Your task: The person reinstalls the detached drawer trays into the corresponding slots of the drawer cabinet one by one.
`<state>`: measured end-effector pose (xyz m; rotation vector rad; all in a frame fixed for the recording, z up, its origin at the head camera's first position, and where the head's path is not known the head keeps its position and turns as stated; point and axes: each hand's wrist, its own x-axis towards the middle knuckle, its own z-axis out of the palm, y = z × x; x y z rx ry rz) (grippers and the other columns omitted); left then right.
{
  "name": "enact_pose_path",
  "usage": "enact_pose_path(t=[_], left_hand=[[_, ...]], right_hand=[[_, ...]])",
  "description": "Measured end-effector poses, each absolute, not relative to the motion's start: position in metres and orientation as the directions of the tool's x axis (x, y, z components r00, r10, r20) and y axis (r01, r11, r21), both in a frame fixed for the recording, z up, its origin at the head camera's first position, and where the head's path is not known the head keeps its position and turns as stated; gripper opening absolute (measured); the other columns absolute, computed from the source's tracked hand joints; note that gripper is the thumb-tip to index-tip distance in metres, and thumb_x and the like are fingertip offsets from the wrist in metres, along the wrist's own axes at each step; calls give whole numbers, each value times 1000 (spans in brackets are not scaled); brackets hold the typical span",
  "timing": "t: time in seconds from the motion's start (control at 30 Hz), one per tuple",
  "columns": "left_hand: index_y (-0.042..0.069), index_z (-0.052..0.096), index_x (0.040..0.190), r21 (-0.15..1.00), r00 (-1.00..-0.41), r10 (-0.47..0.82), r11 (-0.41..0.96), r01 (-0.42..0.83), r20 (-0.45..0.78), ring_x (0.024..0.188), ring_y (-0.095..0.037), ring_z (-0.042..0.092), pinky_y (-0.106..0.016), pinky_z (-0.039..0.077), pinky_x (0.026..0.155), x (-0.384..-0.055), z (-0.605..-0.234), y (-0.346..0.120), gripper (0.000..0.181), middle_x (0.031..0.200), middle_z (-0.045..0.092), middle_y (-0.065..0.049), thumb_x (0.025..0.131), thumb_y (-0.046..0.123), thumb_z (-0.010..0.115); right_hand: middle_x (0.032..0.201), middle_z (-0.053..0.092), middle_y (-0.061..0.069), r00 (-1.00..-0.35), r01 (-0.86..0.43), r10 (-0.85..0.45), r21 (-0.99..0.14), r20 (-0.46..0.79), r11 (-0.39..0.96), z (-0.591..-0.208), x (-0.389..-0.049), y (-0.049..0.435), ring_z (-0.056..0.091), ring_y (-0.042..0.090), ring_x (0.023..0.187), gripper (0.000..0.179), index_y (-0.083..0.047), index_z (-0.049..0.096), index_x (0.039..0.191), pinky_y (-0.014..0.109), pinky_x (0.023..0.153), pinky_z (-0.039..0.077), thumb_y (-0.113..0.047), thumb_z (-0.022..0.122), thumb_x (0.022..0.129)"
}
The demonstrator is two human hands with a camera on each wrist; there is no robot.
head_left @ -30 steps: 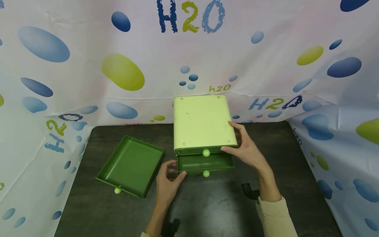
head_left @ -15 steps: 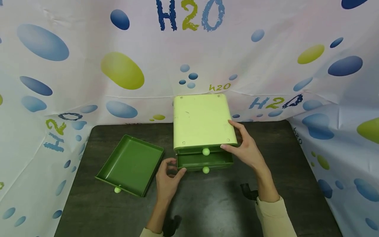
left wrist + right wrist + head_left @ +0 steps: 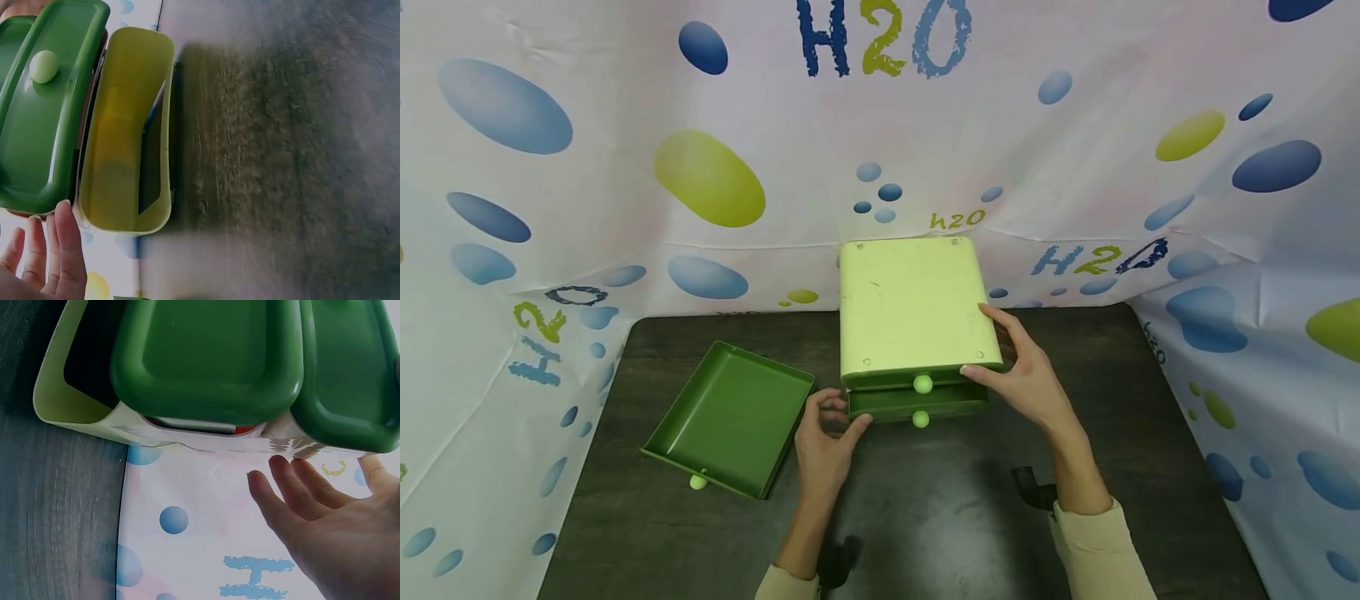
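A drawer cabinet [image 3: 913, 304] with a pale green top stands at the back of the table. My right hand [image 3: 1037, 379] rests on its right front corner, thumb on the front and fingers extended along the side. Below the top drawer [image 3: 350, 375], a second green drawer [image 3: 891, 408] sticks out slightly. My left hand [image 3: 823, 446] touches that drawer's left front corner; the left wrist view shows straight fingers [image 3: 69, 256] beside it. Underneath, the lowest compartment [image 3: 112, 137] is an open yellow-green slot. A removed green drawer [image 3: 733, 425] lies on the table to the left.
A dark wooden table [image 3: 940, 517] extends in front of the cabinet. Behind and on both sides hangs a white curtain [image 3: 820, 150] printed with blue and green ovals and letters. Dark camera mounts [image 3: 1033, 487] show at both wrists.
The second drawer has slid farther back into the cabinet, and my left hand has moved slightly backward with it. My right hand has stayed at the cabinet's corner.
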<state>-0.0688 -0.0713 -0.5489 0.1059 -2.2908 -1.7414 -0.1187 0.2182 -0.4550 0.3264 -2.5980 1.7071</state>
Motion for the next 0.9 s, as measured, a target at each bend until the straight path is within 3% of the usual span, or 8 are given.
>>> enact_pose_path(t=[0.37,0.9], left_hand=[[11,59,120,939,-945,-226,305,162,236,82,-17,62,-29,56,58,-77,-550,-72,47,97,63,-2,81,17,85],[15,59,127,888,-917,-221,402,224,332,80,-15,56,-27,53,57,-84,-557,-66,59,109,58,-4,77,22,88]], right_hand=[[154,36,7,-980,-149,-181,-900,80,409,-453,-118,218,44,35,131,84,-38,31,154,58,101,40,-26,79,87],[150,44,11,-980,-186,-145,-869,133,459,-452,-118,218,51,36,127,84,-29,37,154,56,99,45,-22,83,84]])
